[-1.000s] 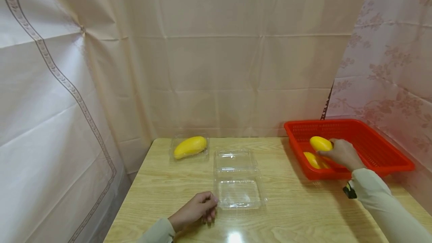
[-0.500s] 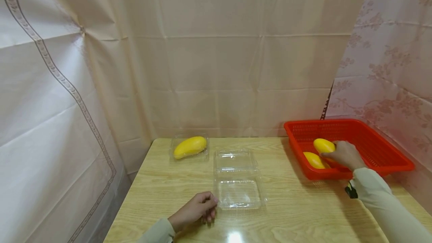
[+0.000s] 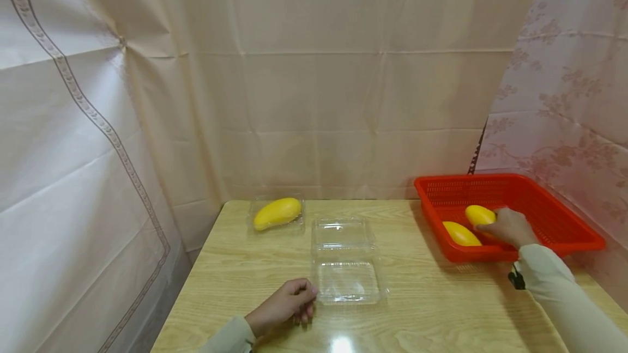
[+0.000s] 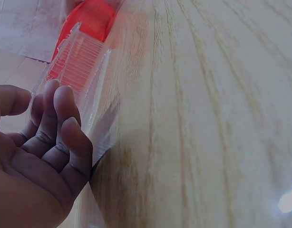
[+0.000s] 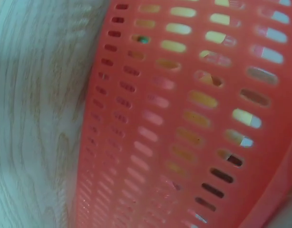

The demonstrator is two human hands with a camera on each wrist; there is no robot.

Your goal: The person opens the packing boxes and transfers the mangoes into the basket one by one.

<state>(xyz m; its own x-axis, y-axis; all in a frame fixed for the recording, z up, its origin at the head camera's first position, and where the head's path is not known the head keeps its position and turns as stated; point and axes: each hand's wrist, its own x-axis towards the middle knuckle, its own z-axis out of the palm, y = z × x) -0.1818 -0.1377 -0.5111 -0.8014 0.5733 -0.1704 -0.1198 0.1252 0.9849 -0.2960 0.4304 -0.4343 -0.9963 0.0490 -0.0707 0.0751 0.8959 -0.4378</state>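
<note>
My right hand (image 3: 509, 226) reaches into the red basket (image 3: 564, 236) and grips a yellow mango (image 3: 479, 215). A second mango (image 3: 460, 233) lies in the basket just left of that hand. My left hand (image 3: 286, 305) is at the front left corner of an unfolded clear plastic clamshell box (image 3: 348, 282). In the left wrist view, its thumb and index fingertip pinch the edge of the clamshell box (image 4: 79, 57), while the other fingers are loosely bent. The right wrist view shows the basket's slotted wall (image 5: 150, 118), which hides the right hand's fingers.
A third mango (image 3: 277, 213) sits in another clear box (image 3: 256, 204) at the table's back left. The wooden table (image 3: 230, 271) meets a beige curtain (image 3: 314, 97) behind it. Floral cloth (image 3: 574, 97) hangs beside the basket on the right.
My right hand and the mango in it have moved slightly right and lower in the head view, uncovering more of the other mango. My left hand and the box stay put.
</note>
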